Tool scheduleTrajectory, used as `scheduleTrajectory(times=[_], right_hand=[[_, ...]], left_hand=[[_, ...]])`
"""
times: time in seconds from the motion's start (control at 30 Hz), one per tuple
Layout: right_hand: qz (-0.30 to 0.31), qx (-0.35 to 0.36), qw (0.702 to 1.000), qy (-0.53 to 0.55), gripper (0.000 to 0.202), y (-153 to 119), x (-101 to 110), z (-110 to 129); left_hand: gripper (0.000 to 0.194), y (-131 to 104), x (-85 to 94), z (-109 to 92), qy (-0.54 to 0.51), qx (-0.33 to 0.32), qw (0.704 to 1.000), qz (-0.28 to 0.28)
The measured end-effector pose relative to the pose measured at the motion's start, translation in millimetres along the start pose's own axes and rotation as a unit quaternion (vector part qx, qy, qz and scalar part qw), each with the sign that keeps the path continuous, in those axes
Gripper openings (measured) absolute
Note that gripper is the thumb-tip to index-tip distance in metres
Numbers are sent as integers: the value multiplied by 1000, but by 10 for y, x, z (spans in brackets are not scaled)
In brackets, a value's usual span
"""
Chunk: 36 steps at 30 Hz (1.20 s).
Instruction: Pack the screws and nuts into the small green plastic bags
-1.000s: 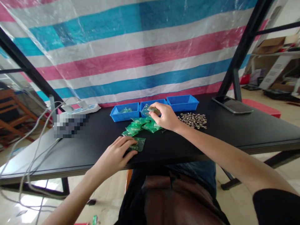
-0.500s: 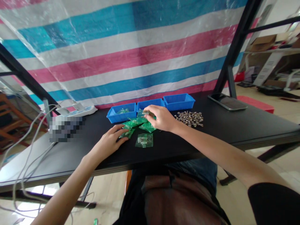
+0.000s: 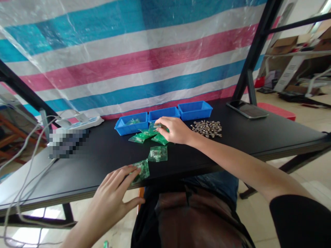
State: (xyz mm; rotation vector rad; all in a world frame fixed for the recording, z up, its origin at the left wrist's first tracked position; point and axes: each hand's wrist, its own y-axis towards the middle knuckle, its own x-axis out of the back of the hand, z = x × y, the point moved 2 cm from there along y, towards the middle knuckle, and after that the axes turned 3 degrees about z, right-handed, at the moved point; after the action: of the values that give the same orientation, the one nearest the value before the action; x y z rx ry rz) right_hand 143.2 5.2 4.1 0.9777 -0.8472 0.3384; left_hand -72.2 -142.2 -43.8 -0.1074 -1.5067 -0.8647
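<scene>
My left hand (image 3: 112,194) lies at the table's front edge, fingers stretched over a small green plastic bag (image 3: 144,171). Its thumb is spread well away, below the edge. My right hand (image 3: 177,130) pinches a small clear bag (image 3: 152,126) between thumb and fingertips, just in front of the middle blue tray (image 3: 165,111). Green bags (image 3: 141,136) lie loosely piled under and beside it. Closer to me, a single bag (image 3: 158,153) with small pale metal-looking parts inside lies flat.
A left blue tray (image 3: 121,128) holds some bags; a right one (image 3: 195,107) stands beside the middle tray. Shiny metal pieces (image 3: 207,128) lie heaped on the right. Further out are a phone (image 3: 248,109) and, on the left, a power strip (image 3: 94,122) with loose cables.
My left hand has drawn one green bag from the pile toward me to the table's front edge, and its thumb has spread. My right hand keeps its pinch in nearly the same place.
</scene>
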Motion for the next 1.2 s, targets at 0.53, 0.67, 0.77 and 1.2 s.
scheduleTrajectory(times=[0.53, 0.67, 0.77, 1.2], right_hand=[[-80, -42, 996, 5, 16, 37, 63, -191], [-59, -25, 998, -9, 18, 22, 29, -168], [-24, -8, 1000, -17, 19, 14, -29, -148], [-30, -4, 999, -19, 21, 13, -9, -142]], left_hand=[[23, 1253, -66, -36, 22, -236, 971, 31], [33, 1348, -2, 21, -55, -254, 957, 133], [30, 1541, -81, 205, -123, -211, 968, 67], [21, 1561, -386, 529, -225, 21, 965, -133]])
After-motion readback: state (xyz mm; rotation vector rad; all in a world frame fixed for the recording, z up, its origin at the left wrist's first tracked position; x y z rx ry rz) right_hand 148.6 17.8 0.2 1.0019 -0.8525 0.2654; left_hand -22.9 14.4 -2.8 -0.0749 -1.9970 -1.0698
